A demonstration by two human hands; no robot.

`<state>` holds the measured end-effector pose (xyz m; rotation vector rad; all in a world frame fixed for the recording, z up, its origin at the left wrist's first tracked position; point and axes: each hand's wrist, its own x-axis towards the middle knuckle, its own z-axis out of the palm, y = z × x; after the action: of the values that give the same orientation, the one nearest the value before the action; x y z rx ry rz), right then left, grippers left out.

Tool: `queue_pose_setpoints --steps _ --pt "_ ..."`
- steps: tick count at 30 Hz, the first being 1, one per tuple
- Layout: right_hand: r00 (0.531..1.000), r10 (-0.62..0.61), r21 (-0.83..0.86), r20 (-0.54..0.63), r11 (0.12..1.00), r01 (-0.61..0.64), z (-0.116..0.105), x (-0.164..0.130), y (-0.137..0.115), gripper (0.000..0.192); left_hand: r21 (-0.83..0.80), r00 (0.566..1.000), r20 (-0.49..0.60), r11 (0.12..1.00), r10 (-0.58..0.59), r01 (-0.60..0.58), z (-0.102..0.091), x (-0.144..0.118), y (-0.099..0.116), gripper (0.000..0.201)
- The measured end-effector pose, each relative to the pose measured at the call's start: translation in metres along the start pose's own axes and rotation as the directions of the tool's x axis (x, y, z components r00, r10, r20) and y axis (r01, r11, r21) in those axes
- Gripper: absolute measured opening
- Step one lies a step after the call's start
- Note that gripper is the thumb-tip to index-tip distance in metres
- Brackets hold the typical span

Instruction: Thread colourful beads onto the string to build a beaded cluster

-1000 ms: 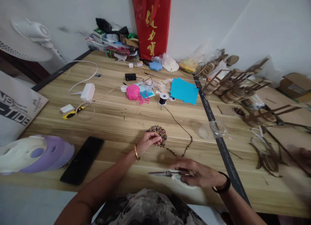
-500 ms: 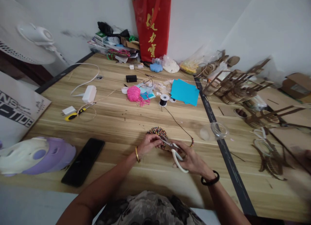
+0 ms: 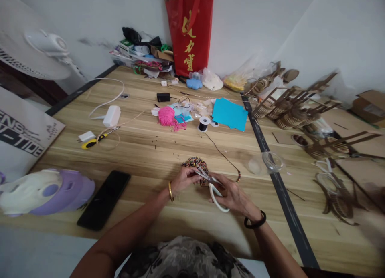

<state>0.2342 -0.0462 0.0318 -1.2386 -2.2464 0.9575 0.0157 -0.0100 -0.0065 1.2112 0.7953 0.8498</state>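
Two hands meet over a round, bumpy beaded piece (image 3: 196,164) of many-coloured small beads, lying on the pale wooden surface (image 3: 144,150) near its front edge. Her left hand (image 3: 184,178) pinches its near rim; her right hand (image 3: 230,194) grips white-handled scissors (image 3: 210,184), metal blades at the beads. A clear, round plastic container (image 3: 272,161) lies tipped to the right; what it holds I cannot tell.

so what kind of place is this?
Likely a home craft bench: a beaded piece under the scissors, a thread spool and pink yarn on the wooden table.
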Motion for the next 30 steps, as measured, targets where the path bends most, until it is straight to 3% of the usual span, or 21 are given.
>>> queue_pose_setpoints --steps 12,30 --pt "0.998 0.060 0.127 0.017 0.990 -0.062 -0.005 0.002 -0.011 0.047 0.037 1.000 0.012 0.999 -0.027 0.027 0.000 0.000 -0.002 0.036" --pt "0.997 0.065 0.144 0.034 0.987 -0.069 -0.004 0.002 -0.007 0.047 0.033 1.000 0.005 0.999 -0.024 0.024 -0.001 0.000 -0.006 0.035"
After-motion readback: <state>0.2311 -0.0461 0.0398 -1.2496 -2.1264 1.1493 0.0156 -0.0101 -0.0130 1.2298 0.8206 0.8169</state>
